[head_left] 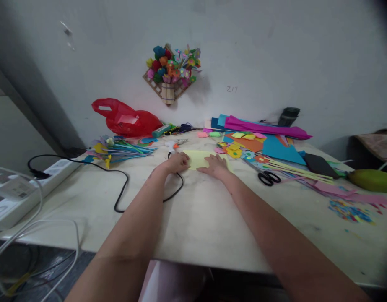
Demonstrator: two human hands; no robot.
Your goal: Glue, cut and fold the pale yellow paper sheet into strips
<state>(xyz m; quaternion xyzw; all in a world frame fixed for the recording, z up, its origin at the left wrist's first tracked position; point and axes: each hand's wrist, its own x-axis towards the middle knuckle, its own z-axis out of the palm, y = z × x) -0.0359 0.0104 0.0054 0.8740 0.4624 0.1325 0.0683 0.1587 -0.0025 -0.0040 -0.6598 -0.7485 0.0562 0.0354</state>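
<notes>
A pale yellow sheet of paper lies on the table between my hands. My left hand is closed at the sheet's left edge, its fingers bent and pinching the paper there. On the right part of the sheet rests my right hand, open, with its fingers spread on the paper. Just behind my left hand is a white glue gun with an orange tip, partly hidden. Its black cord loops under my left forearm. Foam flowers lie to the right of the sheet.
Black-handled scissors, coloured sheets, a dark phone and paper scraps lie on the right. Flower stems, a red plastic bag and a white power strip are on the left.
</notes>
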